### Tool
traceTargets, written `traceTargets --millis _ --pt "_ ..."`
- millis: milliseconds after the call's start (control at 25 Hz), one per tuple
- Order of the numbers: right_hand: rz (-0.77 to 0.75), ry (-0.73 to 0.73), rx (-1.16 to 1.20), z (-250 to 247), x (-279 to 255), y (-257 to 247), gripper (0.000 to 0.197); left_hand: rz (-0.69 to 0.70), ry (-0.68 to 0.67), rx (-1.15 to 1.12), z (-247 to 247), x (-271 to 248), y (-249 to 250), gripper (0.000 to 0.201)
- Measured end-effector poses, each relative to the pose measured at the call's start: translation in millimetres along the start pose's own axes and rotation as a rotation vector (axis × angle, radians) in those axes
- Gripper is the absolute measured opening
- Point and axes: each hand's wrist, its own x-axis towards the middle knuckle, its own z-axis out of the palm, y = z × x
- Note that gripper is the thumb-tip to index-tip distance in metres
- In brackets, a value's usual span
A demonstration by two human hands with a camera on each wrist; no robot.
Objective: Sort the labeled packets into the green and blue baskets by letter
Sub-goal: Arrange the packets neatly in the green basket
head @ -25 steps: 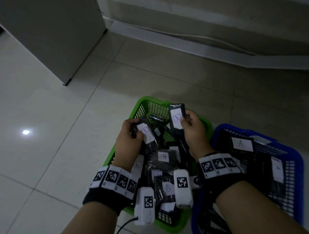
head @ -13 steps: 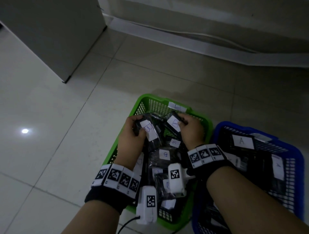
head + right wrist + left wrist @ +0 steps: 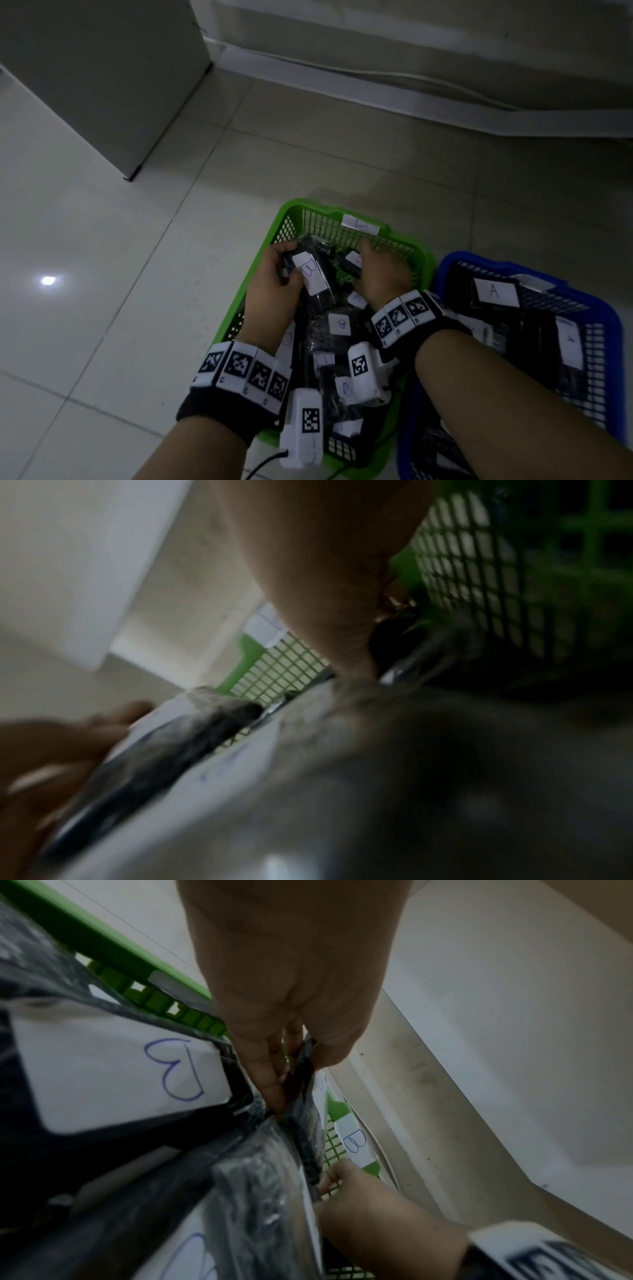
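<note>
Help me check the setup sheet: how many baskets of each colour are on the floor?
Green basket: 1
Blue basket: 1
Total: 2

We saw a pale tiled floor [image 3: 113,308] with thin grout lines, and a small bright spot of reflected light [image 3: 48,281] on its left side. A grey cabinet [image 3: 99,75] stood at the upper left, its corner resting on the tiles. Along the far side ran a light wall [image 3: 411,31] with a pale skirting strip [image 3: 376,99] at its foot. A thin white cable [image 3: 394,73] trailed along that strip.
</note>
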Motion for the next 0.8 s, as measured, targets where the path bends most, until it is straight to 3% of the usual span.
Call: traceTargets --millis 120,200,280,440,520,600,680,720,800 --pt "0.05 0.053 -0.201 -4.6 -11.2 6.2 0.045 -0.004 -0.009 0.014 2.2 2.1 1.0 0.038" --pt "0.033 0.139 -0.172 -5.6 -19.1 10.2 0.042 -0.001 -0.015 0.014 3.5 2.5 3.2 0.036" --pt "-0.084 0.187 -0.097 -4.6 -23.0 12.2 0.035 0.006 -0.012 0.014 5.0 3.2 3.8 0.034" --pt "-0.086 -0.05 0.14 -6.0 -20.1 19.8 0.019 0.007 -0.014 0.034 10.7 3.9 3.3 0.034" --pt "-0.004 0.007 0.293 -12.8 -20.3 21.4 0.015 0.017 -0.019 0.038 13.5 4.3 3.9 0.033" --pt "0.015 0.08 0.558 -21.8 -24.9 19.8 0.017 0.029 -0.029 0.024 18.7 8.2 3.8 0.03" --pt "-0.062 -0.029 0.897 -31.4 -36.7 15.6 0.026 0.03 -0.057 0.011 28.0 14.9 4.5 0.027" --pt "-0.119 -0.066 0.923 -31.9 -40.5 16.5 0.041 0.004 -0.086 -0.011 33.3 17.7 5.7 0.025" --pt "-0.17 0.024 0.647 -27.6 -40.9 27.2 0.058 -0.034 -0.204 -0.003 45.7 16.8 9.4 0.022"
